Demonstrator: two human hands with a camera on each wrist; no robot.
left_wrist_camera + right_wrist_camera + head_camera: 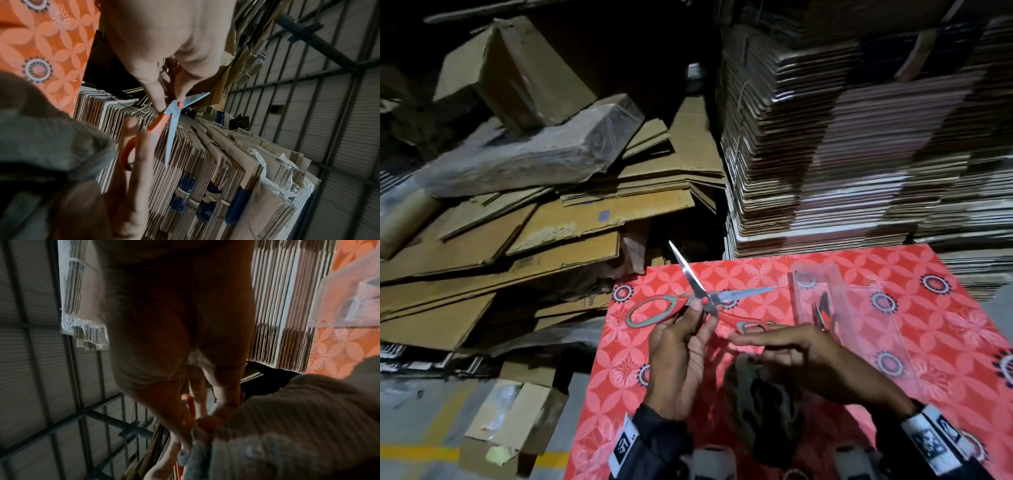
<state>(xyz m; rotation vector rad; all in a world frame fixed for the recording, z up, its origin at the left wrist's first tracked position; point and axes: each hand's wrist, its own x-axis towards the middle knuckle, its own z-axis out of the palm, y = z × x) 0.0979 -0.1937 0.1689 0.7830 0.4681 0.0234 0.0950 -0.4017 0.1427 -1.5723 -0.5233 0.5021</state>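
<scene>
Scissors [703, 301] | red handles, probably grey-lined | steel blades spread wide

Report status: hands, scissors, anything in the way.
Left hand pinches scissors at pivot, blades open. Right hand lays straight fingers on small handle loop. Grey cloth beneath it; clear packet beside, not blocking.
</scene>
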